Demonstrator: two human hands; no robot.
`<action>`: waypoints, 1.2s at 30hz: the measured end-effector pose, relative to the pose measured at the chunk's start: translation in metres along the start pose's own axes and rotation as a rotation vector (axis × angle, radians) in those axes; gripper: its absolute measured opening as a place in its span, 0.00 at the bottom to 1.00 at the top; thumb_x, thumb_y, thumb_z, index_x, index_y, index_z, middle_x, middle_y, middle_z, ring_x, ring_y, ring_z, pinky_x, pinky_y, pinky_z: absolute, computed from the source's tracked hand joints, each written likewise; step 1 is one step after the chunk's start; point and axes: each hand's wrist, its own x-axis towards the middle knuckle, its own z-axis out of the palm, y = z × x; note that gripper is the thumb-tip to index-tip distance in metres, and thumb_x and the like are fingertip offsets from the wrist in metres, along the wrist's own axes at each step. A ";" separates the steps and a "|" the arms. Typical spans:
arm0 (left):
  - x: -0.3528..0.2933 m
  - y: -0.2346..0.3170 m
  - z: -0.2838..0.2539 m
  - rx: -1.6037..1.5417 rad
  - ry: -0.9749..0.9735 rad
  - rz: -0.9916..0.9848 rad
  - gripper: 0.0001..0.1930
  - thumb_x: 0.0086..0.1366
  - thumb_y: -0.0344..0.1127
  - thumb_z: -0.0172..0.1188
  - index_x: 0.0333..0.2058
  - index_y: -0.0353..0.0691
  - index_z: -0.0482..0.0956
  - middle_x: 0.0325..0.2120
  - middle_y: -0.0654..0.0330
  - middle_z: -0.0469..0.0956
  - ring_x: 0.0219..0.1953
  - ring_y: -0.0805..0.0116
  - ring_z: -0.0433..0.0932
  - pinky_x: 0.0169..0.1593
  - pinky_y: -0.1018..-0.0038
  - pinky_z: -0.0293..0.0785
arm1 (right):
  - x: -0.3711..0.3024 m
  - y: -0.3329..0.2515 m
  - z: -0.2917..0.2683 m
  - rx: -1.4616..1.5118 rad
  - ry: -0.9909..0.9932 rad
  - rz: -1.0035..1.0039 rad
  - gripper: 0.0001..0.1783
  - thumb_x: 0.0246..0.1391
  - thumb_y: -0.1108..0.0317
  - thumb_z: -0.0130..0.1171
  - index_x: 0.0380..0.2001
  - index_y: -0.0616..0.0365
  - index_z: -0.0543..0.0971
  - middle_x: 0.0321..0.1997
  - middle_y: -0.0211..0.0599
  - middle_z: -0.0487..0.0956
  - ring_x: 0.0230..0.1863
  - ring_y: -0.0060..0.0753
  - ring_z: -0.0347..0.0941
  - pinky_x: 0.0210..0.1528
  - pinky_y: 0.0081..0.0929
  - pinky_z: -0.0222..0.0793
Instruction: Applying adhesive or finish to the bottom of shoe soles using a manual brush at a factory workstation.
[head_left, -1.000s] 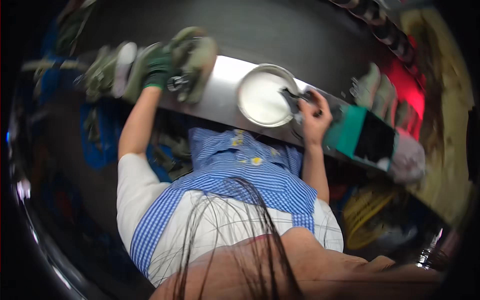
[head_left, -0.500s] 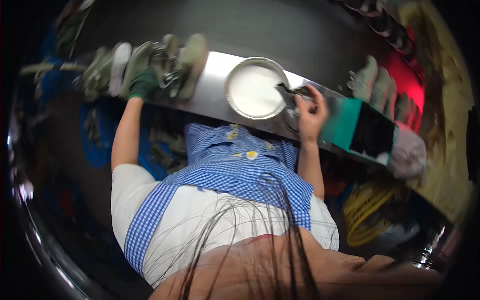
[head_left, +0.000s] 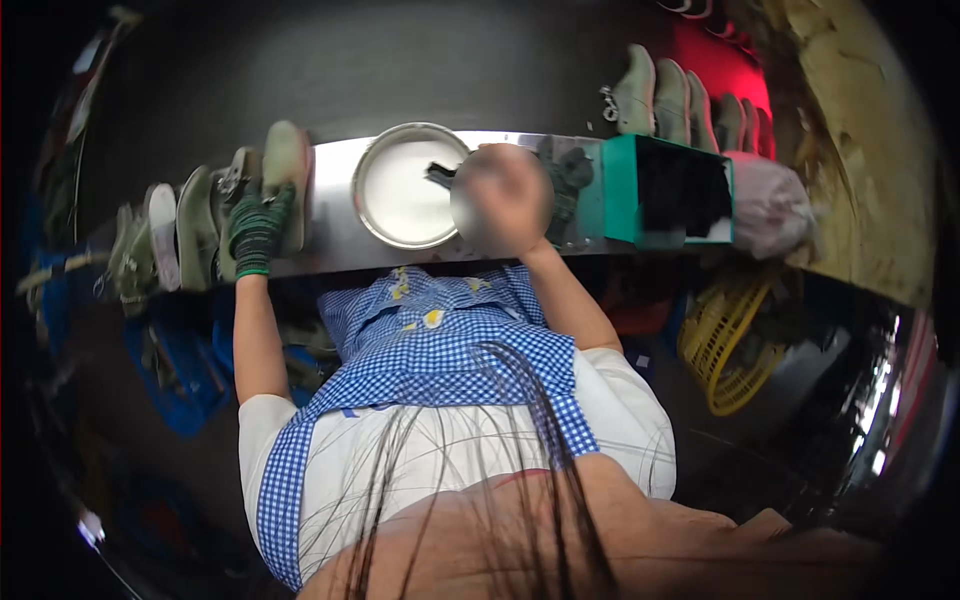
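My left hand (head_left: pixel 260 230) wears a dark green knitted glove. Its fingers close on a pale green shoe (head_left: pixel 286 155) at the right end of a row of shoes. Just left of that one stands another green shoe (head_left: pixel 197 220). My bare right hand (head_left: pixel 505 200) is closed on a black, brush-like tool (head_left: pixel 441 175), whose end hangs over the right side of a round metal basin (head_left: pixel 364 222) of white liquid. A blurred patch covers most of this hand, so the tool's other end is hidden.
A dark cloth or glove (head_left: pixel 570 185) lies right of my right hand. Beyond it stands a teal box (head_left: pixel 620 190) with black material inside, then a pinkish bag (head_left: pixel 770 195). More green shoes (head_left: pixel 672 100) stand behind the box. A yellow basket (head_left: pixel 735 340) sits below the bench.
The view has shifted. My left hand has gone rightward along the shoe row to the end shoe. My right hand has moved closer in over the basin's right rim, still holding the tool.
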 end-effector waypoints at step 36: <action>-0.112 0.011 0.108 -1.988 -0.366 -0.503 0.19 0.71 0.44 0.48 0.56 0.44 0.70 0.50 0.61 0.76 0.46 0.71 0.77 0.52 0.76 0.75 | 0.008 -0.013 0.013 -0.389 -0.178 -0.393 0.21 0.42 0.70 0.67 0.42 0.60 0.78 0.37 0.37 0.81 0.30 0.29 0.76 0.30 0.22 0.71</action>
